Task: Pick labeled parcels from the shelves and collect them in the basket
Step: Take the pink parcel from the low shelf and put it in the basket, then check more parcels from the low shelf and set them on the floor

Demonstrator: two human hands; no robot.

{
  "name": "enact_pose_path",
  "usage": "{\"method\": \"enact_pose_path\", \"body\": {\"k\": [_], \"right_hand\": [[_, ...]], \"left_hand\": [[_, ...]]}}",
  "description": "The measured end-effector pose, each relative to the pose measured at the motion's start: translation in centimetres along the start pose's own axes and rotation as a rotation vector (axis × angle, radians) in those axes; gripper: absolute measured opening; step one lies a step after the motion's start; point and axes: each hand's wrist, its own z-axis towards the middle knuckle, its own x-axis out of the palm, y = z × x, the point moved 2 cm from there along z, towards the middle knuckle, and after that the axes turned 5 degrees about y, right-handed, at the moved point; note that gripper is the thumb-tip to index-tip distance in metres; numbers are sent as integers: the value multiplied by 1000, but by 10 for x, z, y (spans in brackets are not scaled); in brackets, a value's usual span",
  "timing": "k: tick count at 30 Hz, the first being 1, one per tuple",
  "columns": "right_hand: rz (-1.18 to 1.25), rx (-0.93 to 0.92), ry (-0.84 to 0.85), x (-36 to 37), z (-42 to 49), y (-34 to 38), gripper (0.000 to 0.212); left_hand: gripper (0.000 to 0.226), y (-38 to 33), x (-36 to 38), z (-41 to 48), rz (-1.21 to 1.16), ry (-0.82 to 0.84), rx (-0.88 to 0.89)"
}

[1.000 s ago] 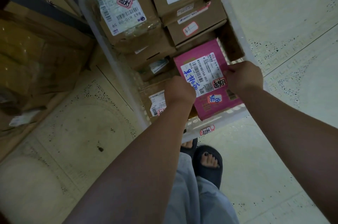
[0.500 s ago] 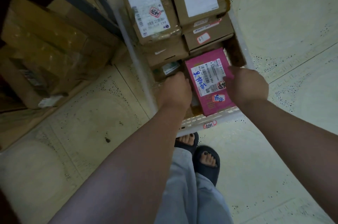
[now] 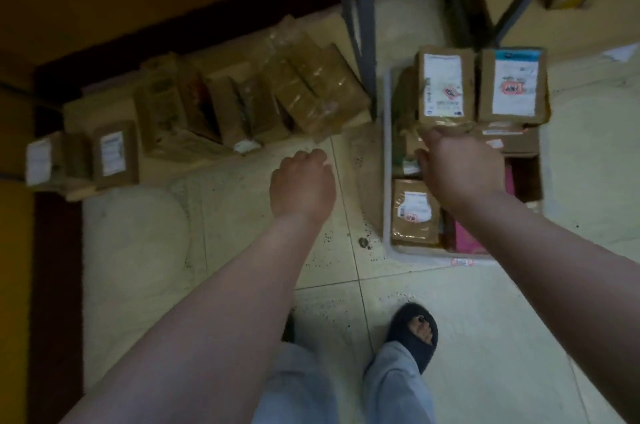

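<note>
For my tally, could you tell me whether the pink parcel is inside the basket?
Inside: the pink parcel lies within the rim of the basket, beside a brown box, partly under the right arm.

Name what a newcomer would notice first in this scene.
The white basket on the floor at right, crammed with brown labeled parcels, draws the eye first, with the right hand stretched over it. Next comes the row of brown parcels on the low shelf at left, and the left hand hanging empty above the floor tiles between them.
</note>
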Motion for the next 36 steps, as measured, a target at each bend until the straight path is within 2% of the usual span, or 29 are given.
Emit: {"method": "enact_pose_path", "body": {"k": [6, 13, 20, 24, 29, 32, 36], "right_hand": [[14, -207, -54, -30, 15, 118, 38], [6, -123, 56, -3, 29, 280, 55], [80, -73, 117, 51, 34, 428, 58], [181, -77, 121, 94, 40, 479, 65], [228, -169, 119, 163, 63, 511, 65], [281, -278, 107, 205, 100, 520, 70], [272, -341, -26, 237, 156, 531, 81]], "left_hand": [[39, 129, -59, -17, -72, -122, -218], [40, 309, -81, -24, -103, -117, -270], [41, 453, -82, -3, -141, -77, -254], [42, 488, -59, 26, -241, -76, -261], [49, 488, -12, 79, -401, -70, -233], [55, 481, 16, 135, -536, -131, -209], [55, 476, 29, 211, -735, -249, -150]]}}
